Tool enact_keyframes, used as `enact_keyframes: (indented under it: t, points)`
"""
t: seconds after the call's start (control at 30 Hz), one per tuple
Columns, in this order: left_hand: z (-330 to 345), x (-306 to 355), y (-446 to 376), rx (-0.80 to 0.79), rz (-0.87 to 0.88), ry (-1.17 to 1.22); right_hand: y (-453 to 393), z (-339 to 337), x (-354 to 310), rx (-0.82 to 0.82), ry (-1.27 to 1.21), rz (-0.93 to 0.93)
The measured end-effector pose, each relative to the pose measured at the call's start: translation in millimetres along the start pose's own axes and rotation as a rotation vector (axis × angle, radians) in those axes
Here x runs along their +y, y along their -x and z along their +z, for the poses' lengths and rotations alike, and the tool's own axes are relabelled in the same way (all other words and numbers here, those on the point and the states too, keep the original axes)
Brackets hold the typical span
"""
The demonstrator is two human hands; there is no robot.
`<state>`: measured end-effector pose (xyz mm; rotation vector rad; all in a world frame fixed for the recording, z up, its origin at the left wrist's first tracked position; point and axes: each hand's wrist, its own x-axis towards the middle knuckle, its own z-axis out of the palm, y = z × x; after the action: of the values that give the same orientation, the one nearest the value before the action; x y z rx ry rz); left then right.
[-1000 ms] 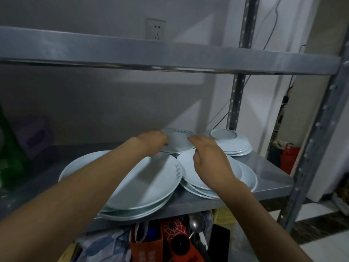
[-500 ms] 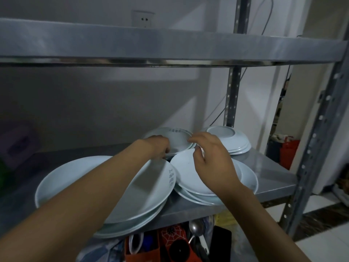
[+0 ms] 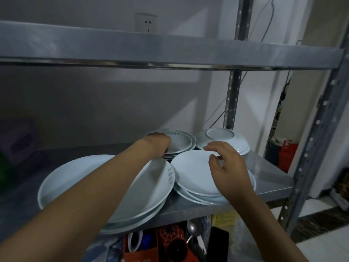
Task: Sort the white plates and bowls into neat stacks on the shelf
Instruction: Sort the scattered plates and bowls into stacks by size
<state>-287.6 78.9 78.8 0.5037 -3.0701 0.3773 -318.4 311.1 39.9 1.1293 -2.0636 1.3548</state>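
Four stacks of white dishes stand on the steel shelf (image 3: pixel 269 173). Large plates (image 3: pixel 75 178) fill the front left, and medium plates (image 3: pixel 190 173) sit at the front right. Small bowls (image 3: pixel 181 141) are at the back centre, with upside-down plates (image 3: pixel 221 135) at the back right. My left hand (image 3: pixel 160 144) reaches over the large plates, its fingers curled on the near left rim of the small bowls. My right hand (image 3: pixel 226 167) hovers over the medium plates with fingers loosely bent, holding nothing.
An upper shelf (image 3: pixel 170 50) runs overhead. Perforated steel posts stand at the back (image 3: pixel 233 99) and at the front right (image 3: pixel 311 148). Below the shelf are a red box (image 3: pixel 168 241) of clutter and a metal spoon (image 3: pixel 192 227). A wall socket (image 3: pixel 146 23) is behind.
My right hand has left the small bowls' rim and drawn back over the medium plates. My left hand stays on the bowls. The view has shifted slightly.
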Motion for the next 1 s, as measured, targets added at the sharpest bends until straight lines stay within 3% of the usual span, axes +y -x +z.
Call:
enact_keyframes:
  t: [0.2,0.37,0.63,0.8,0.87,1.0]
  points:
    - [-14.1,2.8,6.4,0.189,-0.082,-0.161,23.0,-8.2,-1.1,-0.038,-0.021,0.078]
    - [-41.2,-12.7,18.2,0.34,-0.092,-0.075,26.3,-13.5,-10.5,-0.055,-0.047,0.152]
    - [-65.7,15.6,65.5,0.58,0.079,-0.011,20.7,-33.0,-26.8,-0.023,-0.168,0.21]
    - [-64.0,39.8,96.6,0.829,0.292,0.018,9.7,-55.2,-30.2,0.022,-0.442,0.382]
    - [-60.8,49.3,105.2,0.897,0.381,0.036,9.4,-65.5,-25.0,0.021,-0.387,0.363]
    - [-59.7,64.2,115.4,0.859,0.444,0.067,14.0,-78.0,-20.4,0.012,-0.043,0.259]
